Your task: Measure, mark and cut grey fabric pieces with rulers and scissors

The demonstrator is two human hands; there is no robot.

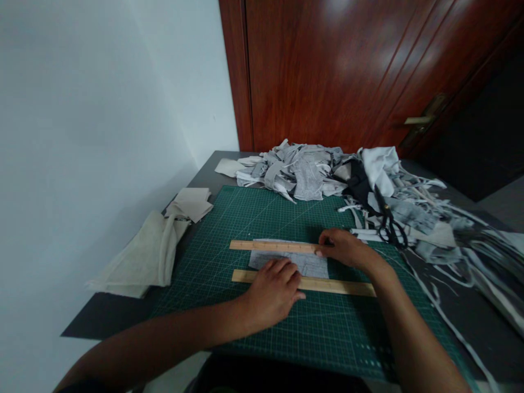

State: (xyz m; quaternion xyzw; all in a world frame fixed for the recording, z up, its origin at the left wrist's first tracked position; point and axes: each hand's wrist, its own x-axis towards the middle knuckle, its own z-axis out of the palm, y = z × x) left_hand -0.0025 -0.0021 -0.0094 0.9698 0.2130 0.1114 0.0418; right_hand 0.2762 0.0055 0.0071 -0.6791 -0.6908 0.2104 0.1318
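Work area as I view it remotely through the head camera. The mat [262, 215], green and gridded, lies on the dark desk [118, 319]. The cloth [313, 265], grey with darker lines, is flat near the mat's middle. The upper ruler [274, 246] crosses the cloth on the side toward the mat's far edge; the lower ruler [335, 285] runs along the cloth's side nearer the mat's front. The left hand [273, 290] rests palm down, unclenched, over the lower ruler, its fingers reaching onto the cloth. The right hand [346, 248] has its thumb and fingers at the upper ruler, whose right end is hidden; I cannot tell whether they grip or merely press. Scraps [305, 169] are heaped along the mat's far edge and right side, with black scissors [386, 212] among them at the right. Cream fabric [158, 251] lies left of the mat.
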